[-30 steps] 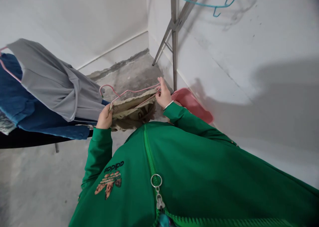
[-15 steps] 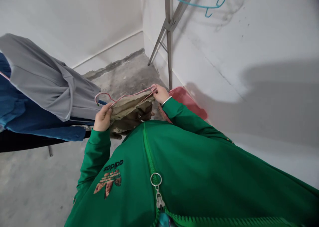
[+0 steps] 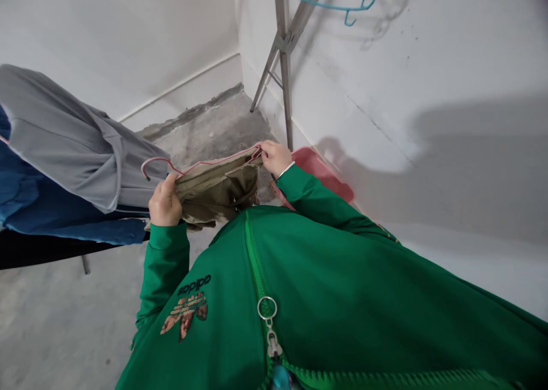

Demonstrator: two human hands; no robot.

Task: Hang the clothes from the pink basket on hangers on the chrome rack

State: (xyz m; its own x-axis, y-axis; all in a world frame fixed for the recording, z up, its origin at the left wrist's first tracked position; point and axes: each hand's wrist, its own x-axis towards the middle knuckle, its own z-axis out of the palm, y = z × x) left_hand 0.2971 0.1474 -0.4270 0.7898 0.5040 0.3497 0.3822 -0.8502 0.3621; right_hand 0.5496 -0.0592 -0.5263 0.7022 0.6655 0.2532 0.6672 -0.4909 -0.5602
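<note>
A khaki garment (image 3: pixel 214 184) is stretched between my two hands in front of my body. A pink clothes hanger (image 3: pixel 201 164) runs along its upper edge, its hook sticking out toward the left. My left hand (image 3: pixel 165 203) is closed on the garment's left end, with the thumb on top near the base of the hook. At the opposite end, my right hand (image 3: pixel 276 157) pinches the cloth together with the hanger's tip. The garment's lower part hangs in folds, partly hidden behind my green jacket.
Grey clothing (image 3: pixel 72 133) and blue clothing (image 3: pixel 55 213) hang close on the left. A pink basin (image 3: pixel 325 176) stands by the right wall, below a metal rack (image 3: pixel 285 64). A blue round hanger (image 3: pixel 317 3) hangs at the top.
My left hand has moved left, pulling the khaki garment wider and flatter along the hanger. The hanger's hook has shifted left too. My right hand stays closed at its end.
</note>
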